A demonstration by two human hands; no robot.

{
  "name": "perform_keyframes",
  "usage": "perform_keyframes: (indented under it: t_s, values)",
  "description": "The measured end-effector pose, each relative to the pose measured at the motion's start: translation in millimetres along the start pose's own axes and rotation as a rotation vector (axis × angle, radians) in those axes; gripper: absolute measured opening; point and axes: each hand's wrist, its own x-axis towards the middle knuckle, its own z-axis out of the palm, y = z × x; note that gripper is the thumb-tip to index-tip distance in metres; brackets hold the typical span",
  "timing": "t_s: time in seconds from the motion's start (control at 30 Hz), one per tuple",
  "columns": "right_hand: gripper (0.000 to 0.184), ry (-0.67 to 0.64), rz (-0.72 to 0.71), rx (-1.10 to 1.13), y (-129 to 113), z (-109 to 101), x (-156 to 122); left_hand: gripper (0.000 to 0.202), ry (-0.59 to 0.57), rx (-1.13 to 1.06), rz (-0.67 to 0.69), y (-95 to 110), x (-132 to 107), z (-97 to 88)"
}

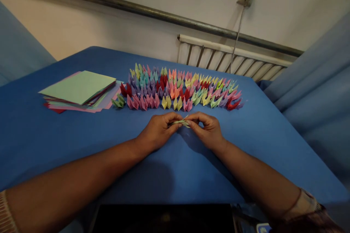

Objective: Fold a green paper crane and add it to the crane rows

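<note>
Both my hands meet over the blue table (41, 134), pinching one small light-green folded paper piece (182, 121). My left hand (158, 131) grips its left end with closed fingers. My right hand (207, 129) pinches its right end. Just beyond my hands stand several rows of small folded paper pieces (180, 87) in pink, purple, yellow, green, red and orange.
A stack of coloured square paper sheets (79, 89), light green on top, lies at the left. A white radiator (229, 60) and a metal pipe (136, 7) run along the wall behind the table. Blue fabric (319, 87) hangs at the right. A dark object (164, 218) sits at the near edge.
</note>
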Motion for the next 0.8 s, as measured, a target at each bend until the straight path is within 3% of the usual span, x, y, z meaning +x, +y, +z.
perform_keyframes:
  t_s: [0.2,0.43,0.6,0.7,0.8]
  values:
    - [0.006,-0.027,-0.103,-0.088,-3,-6,5,0.015,-0.087,0.013,-0.010,2,-1,1.1]
    - [0.007,-0.078,-0.023,-0.042,-4,-4,6,0.019,-0.150,0.002,-0.051,4,-4,3.4]
    - [0.018,0.020,0.170,0.135,2,-2,6,0.019,-0.176,-0.317,-0.275,2,-1,6.5]
    - [0.028,0.064,0.282,0.231,7,3,4,0.019,-0.111,-0.546,-0.392,0,2,6.8]
    - [0.031,0.030,0.306,0.294,10,13,-1,0.026,-0.041,-0.681,-0.462,1,4,6.2]
